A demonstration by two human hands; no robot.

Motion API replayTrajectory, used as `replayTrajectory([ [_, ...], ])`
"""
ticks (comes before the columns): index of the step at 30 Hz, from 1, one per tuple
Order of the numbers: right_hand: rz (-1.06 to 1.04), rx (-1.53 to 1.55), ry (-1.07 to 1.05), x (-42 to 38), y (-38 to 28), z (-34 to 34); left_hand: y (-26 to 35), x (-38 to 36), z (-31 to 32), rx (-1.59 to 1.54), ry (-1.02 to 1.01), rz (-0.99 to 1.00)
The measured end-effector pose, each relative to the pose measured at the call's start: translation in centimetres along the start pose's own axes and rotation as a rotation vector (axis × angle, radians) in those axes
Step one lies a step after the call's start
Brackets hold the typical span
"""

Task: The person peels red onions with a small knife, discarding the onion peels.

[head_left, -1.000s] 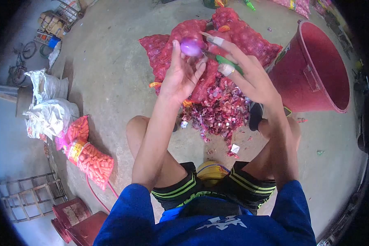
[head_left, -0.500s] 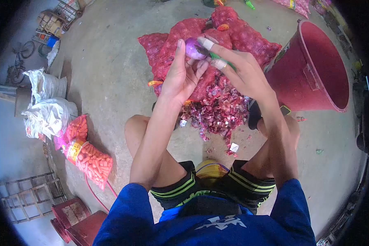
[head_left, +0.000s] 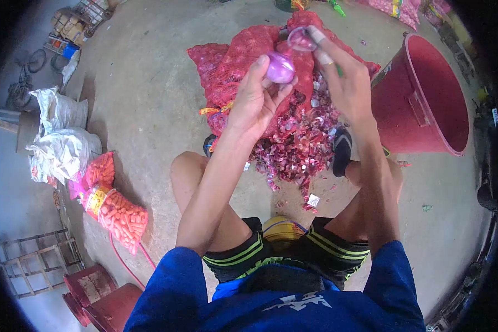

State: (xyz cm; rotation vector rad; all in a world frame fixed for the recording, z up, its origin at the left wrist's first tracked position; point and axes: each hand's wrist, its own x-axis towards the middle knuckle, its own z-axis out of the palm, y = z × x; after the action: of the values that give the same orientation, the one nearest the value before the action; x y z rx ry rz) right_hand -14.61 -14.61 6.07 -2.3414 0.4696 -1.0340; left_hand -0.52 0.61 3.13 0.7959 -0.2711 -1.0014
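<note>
My left hand (head_left: 253, 99) holds a shiny purple onion (head_left: 281, 68) between thumb and fingers. Up and to the right of it, my right hand (head_left: 346, 83) pinches a curved piece of onion skin (head_left: 302, 39), apart from the onion. White wraps cover two of its fingertips, and a bit of something green shows under its fingers. Beneath both hands lie red mesh sacks of onions (head_left: 249, 52) and a heap of loose onion skins (head_left: 299, 144) on the floor.
A large red tub (head_left: 393, 110) stands at the right. White sacks (head_left: 66, 152) and a bag of carrots (head_left: 122, 218) are at the left, with red containers (head_left: 113, 307) at the lower left. A yellow seat (head_left: 282, 228) shows between the knees.
My right hand has moved up and right, away from the onion, with a piece of skin now in its fingers. My left hand has shifted slightly right with the onion.
</note>
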Motion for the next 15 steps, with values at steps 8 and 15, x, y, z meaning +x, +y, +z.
replayTrajectory([
  [8, 0.177, -0.144, 0.168, -0.1, 4.1, -0.5, 0.8, 0.1, -1.2, 0.040, -0.092, 0.079],
  [15, 0.166, 0.380, -0.289, -1.5, -1.2, -1.2, 2.5, 0.0, -0.4, 0.190, -0.107, 0.414],
])
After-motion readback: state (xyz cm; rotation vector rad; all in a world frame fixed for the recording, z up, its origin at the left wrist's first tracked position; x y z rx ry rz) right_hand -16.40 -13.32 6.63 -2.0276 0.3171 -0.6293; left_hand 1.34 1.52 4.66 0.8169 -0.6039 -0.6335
